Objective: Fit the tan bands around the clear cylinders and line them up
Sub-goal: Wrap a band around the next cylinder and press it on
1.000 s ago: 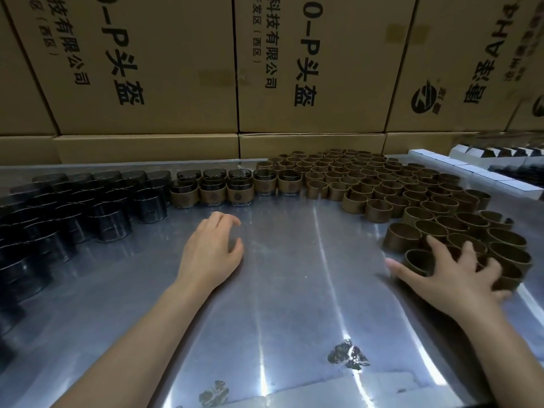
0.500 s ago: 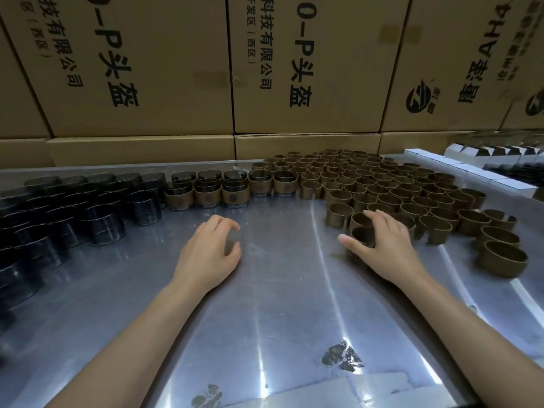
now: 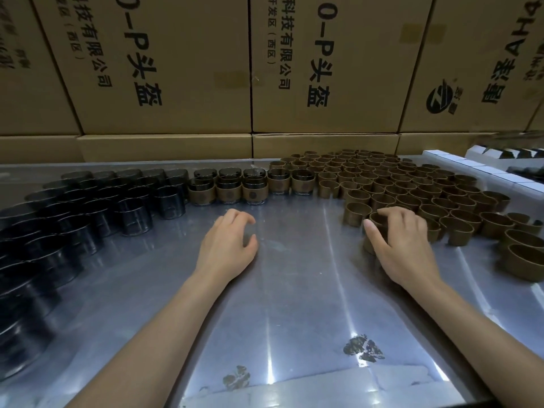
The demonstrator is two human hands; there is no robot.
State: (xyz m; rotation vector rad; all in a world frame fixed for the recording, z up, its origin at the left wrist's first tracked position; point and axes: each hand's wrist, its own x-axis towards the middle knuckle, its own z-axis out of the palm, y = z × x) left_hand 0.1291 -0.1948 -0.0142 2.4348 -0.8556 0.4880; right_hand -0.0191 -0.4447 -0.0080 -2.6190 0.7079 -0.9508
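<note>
We see our right hand curled over a tan band at the near edge of the band cluster, thumb on its left wall and fingertips hooked over its far rim, so it grips that band. How firmly the fingers close is hard to judge, since the palm hides most of the band. Our left hand rests on the metal table well apart from the right, fingers loosely curled with the thumb tucked toward them, holding nothing.

Just beyond and to the right of our right hand stands the mass of loose tan bands, upright rings packed side by side and running back toward the boxes; a few larger-looking ones sit at the far right, nearer us. Straight beyond our left hand is a short row of banded cylinders, each clear cylinder wearing a tan band around its lower part, lined up side by side. To the left of that hand, and reaching back toward us along the table edge, stand the bare clear cylinders, dark in this light and closely grouped.

Behind everything rises a wall of cardboard boxes printed with black characters. Far right of our right hand lie small white boxes. Near our forearms the table shows worn dark patches.
</note>
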